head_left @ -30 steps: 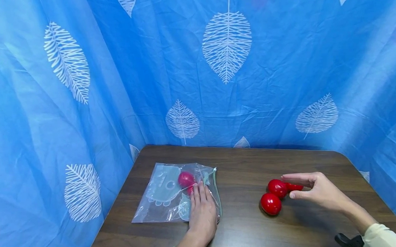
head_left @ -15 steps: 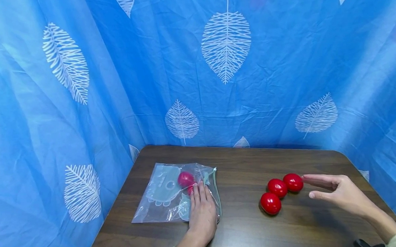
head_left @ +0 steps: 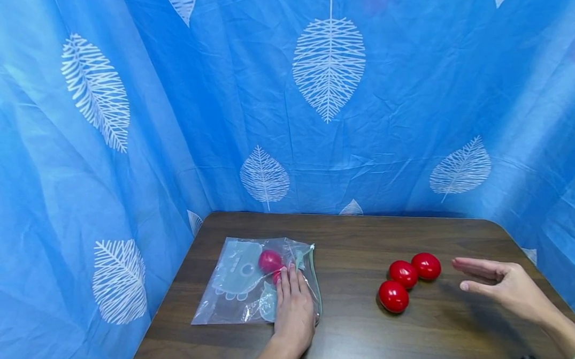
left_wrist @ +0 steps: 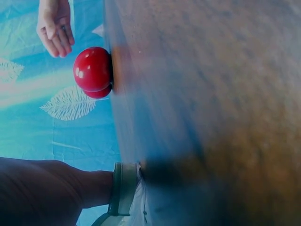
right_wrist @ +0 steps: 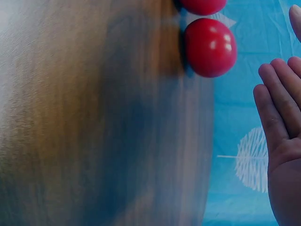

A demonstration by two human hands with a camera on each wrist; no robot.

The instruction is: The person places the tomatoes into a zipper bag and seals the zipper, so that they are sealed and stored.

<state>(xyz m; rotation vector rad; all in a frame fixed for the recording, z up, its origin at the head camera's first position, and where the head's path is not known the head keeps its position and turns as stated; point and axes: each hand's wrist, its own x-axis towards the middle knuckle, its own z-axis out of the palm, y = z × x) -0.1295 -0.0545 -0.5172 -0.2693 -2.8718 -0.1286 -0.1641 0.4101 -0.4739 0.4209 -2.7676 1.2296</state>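
Flat on a clear zip bag (head_left: 211,308) with a pale green cartoon print lies my left hand (head_left: 294,316), its straight fingers resting over the side near the zip. Inside the bag are red round things (head_left: 270,260), one partly under the fingertips. To the right sit three glossy red balls, slightly egg-like: a near one (head_left: 393,297), a middle one (head_left: 403,274) and a far one (head_left: 426,266), close together in a slanting row. My right hand (head_left: 516,290) hovers right of the far ball, fingers straight, thumb apart, holding nothing. In the right wrist view its palm (right_wrist: 291,160) faces a red ball (right_wrist: 210,48).
The dark wooden table (head_left: 348,252) has rounded far corners. A blue curtain (head_left: 386,116) with white leaf prints hangs around its back and sides. A strip of tabletop lies between bag and balls.
The far red ball was under my right hand's fingers a second ago and now stands free beside the middle one. My right hand has drawn back to the right. The left hand stays put.
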